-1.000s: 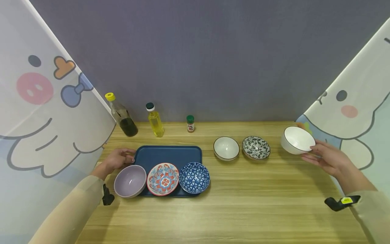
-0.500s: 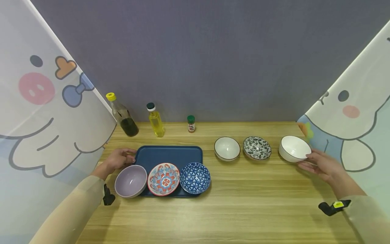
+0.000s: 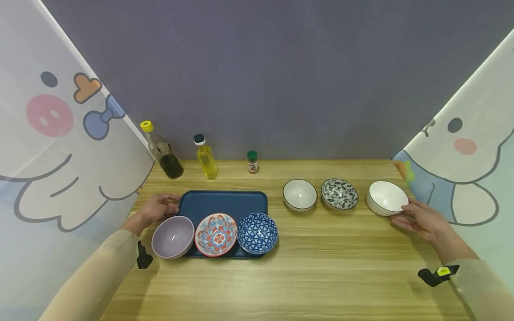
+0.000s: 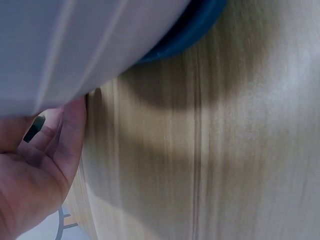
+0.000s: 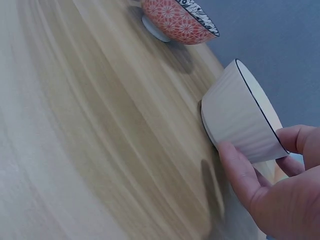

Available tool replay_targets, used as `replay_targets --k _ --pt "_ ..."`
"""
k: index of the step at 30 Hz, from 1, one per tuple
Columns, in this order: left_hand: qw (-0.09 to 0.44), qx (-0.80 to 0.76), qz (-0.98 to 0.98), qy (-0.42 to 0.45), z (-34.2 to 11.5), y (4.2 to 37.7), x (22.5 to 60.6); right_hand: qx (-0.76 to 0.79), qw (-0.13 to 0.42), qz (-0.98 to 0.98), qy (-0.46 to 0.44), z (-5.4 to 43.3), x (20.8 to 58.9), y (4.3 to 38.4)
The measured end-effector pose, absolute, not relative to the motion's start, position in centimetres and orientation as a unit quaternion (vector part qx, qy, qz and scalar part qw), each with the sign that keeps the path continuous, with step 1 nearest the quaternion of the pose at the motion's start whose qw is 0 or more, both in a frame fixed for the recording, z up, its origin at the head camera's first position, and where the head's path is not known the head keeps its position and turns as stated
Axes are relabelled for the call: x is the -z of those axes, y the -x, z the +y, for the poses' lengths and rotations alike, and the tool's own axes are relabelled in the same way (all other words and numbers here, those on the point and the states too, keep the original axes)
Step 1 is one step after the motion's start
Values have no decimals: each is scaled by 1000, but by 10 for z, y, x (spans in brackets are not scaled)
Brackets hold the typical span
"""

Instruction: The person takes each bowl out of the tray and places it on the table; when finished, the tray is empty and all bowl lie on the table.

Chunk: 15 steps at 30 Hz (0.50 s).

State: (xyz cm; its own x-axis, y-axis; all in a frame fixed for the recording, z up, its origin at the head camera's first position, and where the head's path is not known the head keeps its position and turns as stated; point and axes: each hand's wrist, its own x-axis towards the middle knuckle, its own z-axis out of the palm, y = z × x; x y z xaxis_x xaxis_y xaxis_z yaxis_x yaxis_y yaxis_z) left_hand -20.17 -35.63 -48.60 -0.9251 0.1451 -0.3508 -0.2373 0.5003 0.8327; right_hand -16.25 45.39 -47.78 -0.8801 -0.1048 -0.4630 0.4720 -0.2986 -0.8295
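Note:
My right hand (image 3: pixel 421 219) holds a white bowl (image 3: pixel 386 198) with a dark rim at the right of the table. In the right wrist view, the thumb presses low on the ribbed side of the bowl (image 5: pixel 242 117) while fingers reach its rim. At the left, my left hand (image 3: pixel 156 208) rests with loosely bent fingers at the left edge of a blue tray (image 3: pixel 222 199). Just in front of that hand, a purple bowl (image 3: pixel 172 237) overlaps the tray's corner and hides the fingertips in the left wrist view. A red-patterned bowl (image 3: pixel 216 235) and a blue-patterned bowl (image 3: pixel 257 233) sit along the tray's front.
Right of the tray stand a small white bowl (image 3: pixel 300 195) and a leaf-patterned bowl (image 3: pixel 339 194). Along the back are a dark sauce bottle (image 3: pixel 170 162), a yellow oil bottle (image 3: pixel 206 159) and a green-capped spice jar (image 3: pixel 252 162). A grey partition (image 3: pixel 261 80) rises behind the wooden table (image 3: pixel 321 272).
My right hand has lowered the white bowl toward the table and moved it slightly left, beside the leaf-patterned bowl. The left hand stays by the tray.

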Motion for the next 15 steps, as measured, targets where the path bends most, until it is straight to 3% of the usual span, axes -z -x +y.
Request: replay_targets --k 10,15 --pt "191 -496 847 20 -356 201 486 816 201 534 -96 459 487 156" --pt "194 -495 847 22 -356 201 484 790 190 571 -117 459 483 155"
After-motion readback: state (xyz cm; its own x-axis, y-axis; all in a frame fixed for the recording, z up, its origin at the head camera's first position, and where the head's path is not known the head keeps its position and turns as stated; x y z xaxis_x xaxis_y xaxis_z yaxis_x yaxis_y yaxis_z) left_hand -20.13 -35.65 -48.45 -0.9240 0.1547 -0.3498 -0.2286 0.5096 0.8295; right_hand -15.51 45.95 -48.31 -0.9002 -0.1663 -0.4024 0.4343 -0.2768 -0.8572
